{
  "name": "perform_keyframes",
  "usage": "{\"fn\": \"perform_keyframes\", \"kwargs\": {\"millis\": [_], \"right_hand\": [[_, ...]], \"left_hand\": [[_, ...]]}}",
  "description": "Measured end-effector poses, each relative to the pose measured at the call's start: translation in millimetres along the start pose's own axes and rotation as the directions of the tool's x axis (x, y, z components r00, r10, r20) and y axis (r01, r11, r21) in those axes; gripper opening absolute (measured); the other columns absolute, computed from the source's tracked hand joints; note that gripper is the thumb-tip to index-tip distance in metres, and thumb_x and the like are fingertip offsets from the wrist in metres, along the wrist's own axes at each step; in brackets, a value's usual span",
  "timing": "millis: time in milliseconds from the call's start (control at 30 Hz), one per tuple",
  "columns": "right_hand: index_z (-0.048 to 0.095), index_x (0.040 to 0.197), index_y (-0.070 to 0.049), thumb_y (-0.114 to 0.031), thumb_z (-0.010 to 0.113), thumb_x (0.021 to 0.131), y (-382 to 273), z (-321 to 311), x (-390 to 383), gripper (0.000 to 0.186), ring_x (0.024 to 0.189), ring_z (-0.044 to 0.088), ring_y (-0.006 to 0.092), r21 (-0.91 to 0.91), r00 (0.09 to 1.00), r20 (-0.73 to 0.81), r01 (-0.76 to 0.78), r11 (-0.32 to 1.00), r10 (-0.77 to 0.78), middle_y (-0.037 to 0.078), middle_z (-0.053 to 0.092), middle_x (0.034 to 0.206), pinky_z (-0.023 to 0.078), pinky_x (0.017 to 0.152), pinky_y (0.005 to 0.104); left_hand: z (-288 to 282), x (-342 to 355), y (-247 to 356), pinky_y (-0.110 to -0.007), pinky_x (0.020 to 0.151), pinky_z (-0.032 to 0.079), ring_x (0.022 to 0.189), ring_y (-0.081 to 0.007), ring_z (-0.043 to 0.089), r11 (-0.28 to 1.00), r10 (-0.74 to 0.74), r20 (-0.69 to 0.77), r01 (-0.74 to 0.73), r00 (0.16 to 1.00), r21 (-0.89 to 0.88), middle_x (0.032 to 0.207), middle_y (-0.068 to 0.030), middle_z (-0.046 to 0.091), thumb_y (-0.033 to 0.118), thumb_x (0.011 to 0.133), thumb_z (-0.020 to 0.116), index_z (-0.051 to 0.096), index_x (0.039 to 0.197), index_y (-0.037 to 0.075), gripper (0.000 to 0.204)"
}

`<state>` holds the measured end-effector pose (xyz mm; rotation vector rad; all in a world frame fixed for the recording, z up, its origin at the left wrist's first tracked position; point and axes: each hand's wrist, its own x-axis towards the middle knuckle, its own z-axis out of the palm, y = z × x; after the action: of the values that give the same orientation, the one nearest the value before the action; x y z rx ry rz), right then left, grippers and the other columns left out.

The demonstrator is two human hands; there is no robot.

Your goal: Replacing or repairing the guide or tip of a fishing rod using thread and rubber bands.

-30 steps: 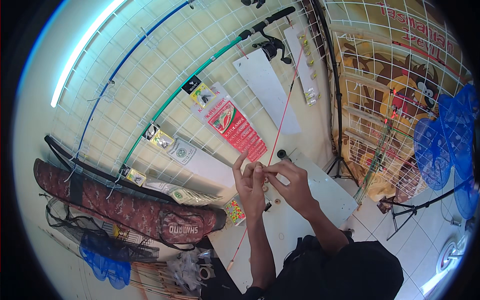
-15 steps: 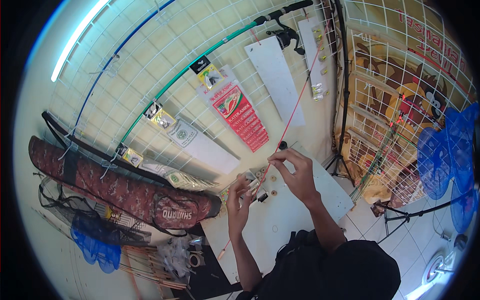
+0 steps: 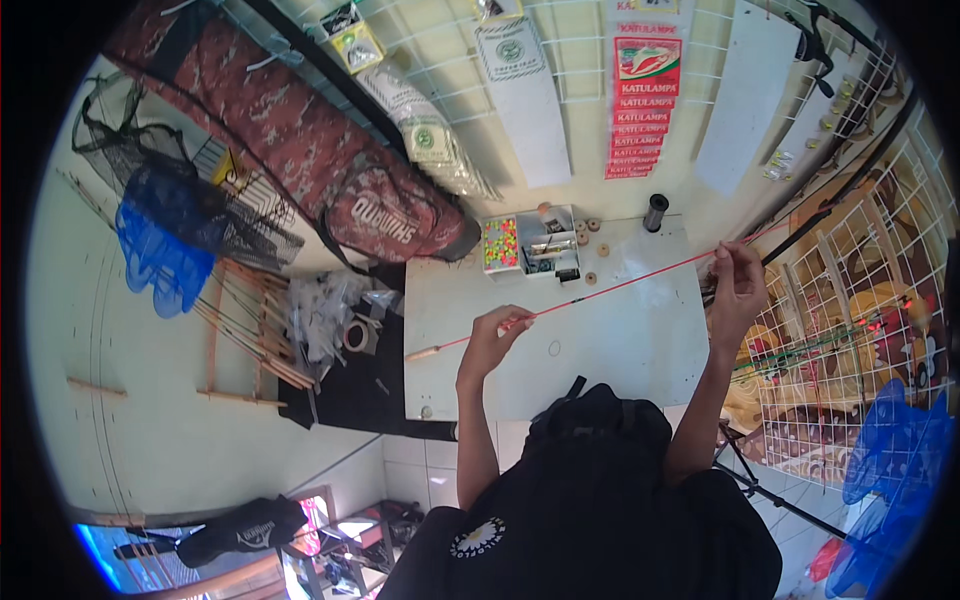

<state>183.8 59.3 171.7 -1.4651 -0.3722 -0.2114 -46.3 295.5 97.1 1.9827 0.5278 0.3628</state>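
A thin red rod (image 3: 640, 274) with a pale handle (image 3: 424, 353) at its left end runs diagonally above the white table (image 3: 630, 370). My left hand (image 3: 495, 340) grips it a little right of the handle. My right hand (image 3: 740, 280) pinches it farther along, beyond the table's right edge. Behind the rod, a compartment box (image 3: 540, 255) holds small colourful beads (image 3: 499, 243) and dark items. Several round wooden pieces (image 3: 604, 250) lie beside it, with a dark cylinder (image 3: 655, 213) toward the back right.
A camouflage bag (image 3: 260, 150), blue and black nets (image 3: 160, 260) and hanging packets (image 3: 640, 130) line the walls. Plastic bags (image 3: 320, 320) lie on a dark surface at left. At right stand a wire grid (image 3: 850, 300), blue nets (image 3: 870, 450) and black tripod legs (image 3: 760, 490).
My hands have moved apart along the red rod, the right one outward to the right. The rod is now less steep in view. The view has shifted, showing more of the table and left wall.
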Motion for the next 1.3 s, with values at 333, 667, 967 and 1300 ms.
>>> {"fn": "perform_keyframes", "kwargs": {"millis": [333,667,967,1300], "right_hand": [[0.063,0.098,-0.001,-0.011,0.063,0.092,50.6,-20.6,-31.4,0.012,0.072,0.056,0.0078,0.006,0.993,-0.025,-0.118,0.993,0.119,0.002,0.062,0.085,0.047,0.068,0.0222],[0.065,0.095,0.000,-0.006,0.063,0.089,62.4,43.7,-91.5,0.009,0.075,0.061,0.0107,0.021,0.953,0.267,-0.154,0.988,0.143,0.006,0.066,0.090,0.049,0.070,0.0245],[0.059,0.101,0.003,-0.012,0.059,0.094,48.6,51.7,-73.3,0.017,0.087,0.066,0.0209,0.469,0.907,0.204,-0.420,0.777,0.368,0.017,0.066,0.104,0.054,0.082,0.0318],[0.053,0.099,0.002,-0.012,0.055,0.096,55.3,38.9,-43.4,0.015,0.093,0.067,0.0272,0.602,0.886,0.104,-0.417,0.680,0.452,0.024,0.064,0.105,0.054,0.087,0.0362]], "left_hand": [[-9.9,-29.0,1.9,-0.030,0.071,0.048,0.075,-0.0162,0.062,0.995,-0.049,-0.038,0.052,0.998,0.080,0.085,-0.0087,0.069,0.014,0.085,0.068,0.072,0.094,0.005,0.014],[-59.1,-87.6,-71.5,-0.029,0.076,0.051,0.082,-0.0182,0.066,0.983,-0.083,-0.225,0.116,0.971,0.139,0.088,-0.0104,0.069,-0.001,0.078,0.070,0.072,0.091,0.000,0.013],[-61.4,-93.1,-90.8,-0.025,0.074,0.050,0.080,-0.0118,0.064,0.983,-0.147,-0.189,0.164,0.971,0.079,0.086,-0.0076,0.069,0.002,0.080,0.071,0.071,0.092,-0.001,0.013],[-50.1,-67.5,-111.2,-0.028,0.077,0.053,0.081,-0.0156,0.066,0.983,-0.146,-0.161,0.161,0.976,0.084,0.087,-0.0092,0.069,0.002,0.080,0.070,0.073,0.093,0.001,0.013]]}}
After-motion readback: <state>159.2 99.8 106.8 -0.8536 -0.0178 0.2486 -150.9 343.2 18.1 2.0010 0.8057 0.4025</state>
